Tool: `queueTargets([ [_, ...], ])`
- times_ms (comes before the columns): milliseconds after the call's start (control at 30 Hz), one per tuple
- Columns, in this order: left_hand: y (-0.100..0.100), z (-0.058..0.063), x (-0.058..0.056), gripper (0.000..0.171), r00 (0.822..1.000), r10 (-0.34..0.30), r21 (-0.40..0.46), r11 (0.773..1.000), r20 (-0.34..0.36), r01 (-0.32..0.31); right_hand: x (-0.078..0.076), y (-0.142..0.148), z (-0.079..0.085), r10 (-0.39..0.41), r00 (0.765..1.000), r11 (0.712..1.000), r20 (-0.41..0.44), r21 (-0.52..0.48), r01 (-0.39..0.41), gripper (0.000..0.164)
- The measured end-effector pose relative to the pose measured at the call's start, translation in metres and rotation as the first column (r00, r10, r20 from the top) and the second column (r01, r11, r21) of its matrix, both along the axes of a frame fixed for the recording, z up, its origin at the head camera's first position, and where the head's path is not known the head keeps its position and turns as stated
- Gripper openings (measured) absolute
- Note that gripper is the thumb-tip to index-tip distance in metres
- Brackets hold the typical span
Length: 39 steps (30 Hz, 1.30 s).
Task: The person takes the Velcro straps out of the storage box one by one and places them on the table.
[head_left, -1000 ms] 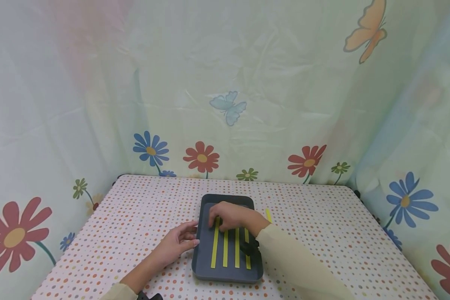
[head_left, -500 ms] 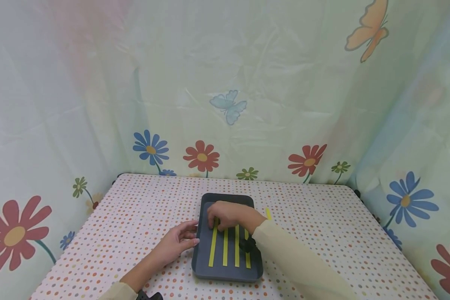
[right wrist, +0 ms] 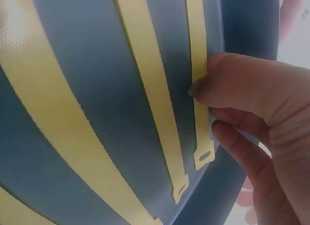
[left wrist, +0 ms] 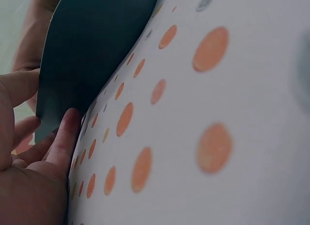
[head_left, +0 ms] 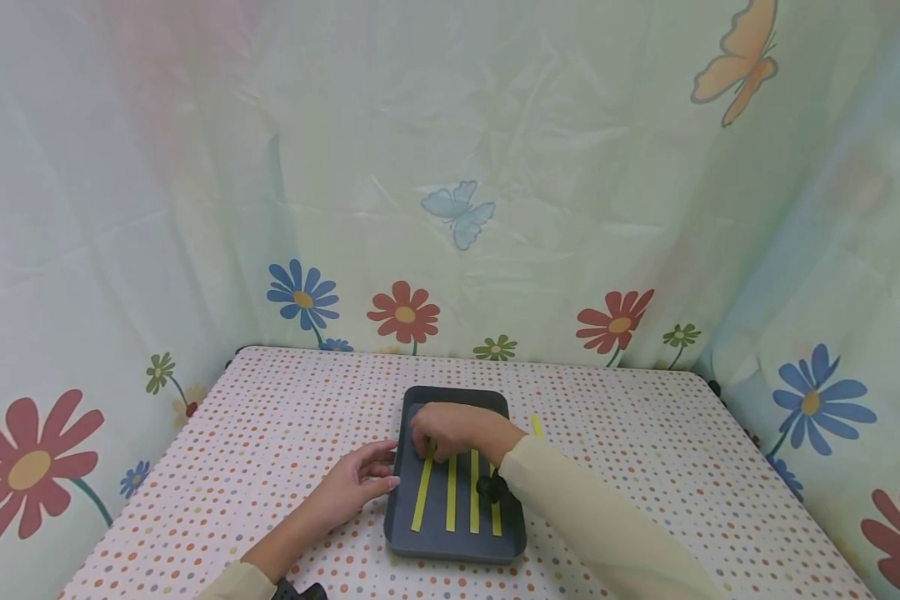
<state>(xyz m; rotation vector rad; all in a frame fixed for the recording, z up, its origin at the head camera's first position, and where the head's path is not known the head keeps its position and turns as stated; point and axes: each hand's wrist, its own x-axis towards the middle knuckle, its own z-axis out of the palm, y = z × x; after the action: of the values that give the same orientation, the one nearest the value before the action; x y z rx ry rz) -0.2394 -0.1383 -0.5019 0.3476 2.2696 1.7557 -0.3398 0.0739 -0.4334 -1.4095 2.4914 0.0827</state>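
In the head view a dark grey tray (head_left: 456, 554) lies on the table with several flat yellow strips like cable ties (head_left: 451, 500) inside, roughly side by side. My right hand (head_left: 446, 429) reaches over its far part and pinches the leftmost yellow cable tie (head_left: 422, 492) near its far end. In the right wrist view the thumb lies across this cable tie (right wrist: 198, 45), whose slotted end (right wrist: 204, 156) shows past the fingers. My left hand (head_left: 363, 479) rests with thumb and fingers against the tray's left side; in the left wrist view fingertips touch the outer wall (left wrist: 92, 50).
Another yellow strip (head_left: 537, 427) lies on the table just right of the tray, partly hidden by the right sleeve. The table (head_left: 307, 400) has a dotted cover. A flowered curtain (head_left: 532, 250) stands behind and at both sides.
My right hand has shifted slightly left, and the leftmost cable tie has moved left with it, its near end swinging toward the tray's left side. The left hand stays put.
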Motion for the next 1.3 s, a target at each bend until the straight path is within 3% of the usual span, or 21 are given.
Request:
queueTargets([
  [333,0.0,-0.001,0.0,0.063,1.0,-0.013,0.009,1.0,-0.012,0.013,-0.001,-0.004,-0.001,0.039,0.999,0.999,-0.02,0.016,-0.038,0.021],
  [633,-0.002,-0.004,-0.003,0.063,1.0,-0.014,-0.01,1.0,-0.012,0.014,0.0,-0.006,0.001,0.025,1.0,0.999,-0.015,0.035,-0.024,0.021],
  [1000,-0.002,-0.004,-0.003,0.063,1.0,-0.009,-0.011,1.0,-0.008,0.009,0.002,-0.008,0.004,-0.048,0.999,0.998,0.009,0.046,0.048,0.019],
  [1300,-0.003,-0.004,-0.003,0.062,1.0,-0.008,-0.008,1.0,-0.01,0.008,0.0,0.003,0.017,-0.122,0.987,0.992,0.103,-0.004,0.124,0.016],
])
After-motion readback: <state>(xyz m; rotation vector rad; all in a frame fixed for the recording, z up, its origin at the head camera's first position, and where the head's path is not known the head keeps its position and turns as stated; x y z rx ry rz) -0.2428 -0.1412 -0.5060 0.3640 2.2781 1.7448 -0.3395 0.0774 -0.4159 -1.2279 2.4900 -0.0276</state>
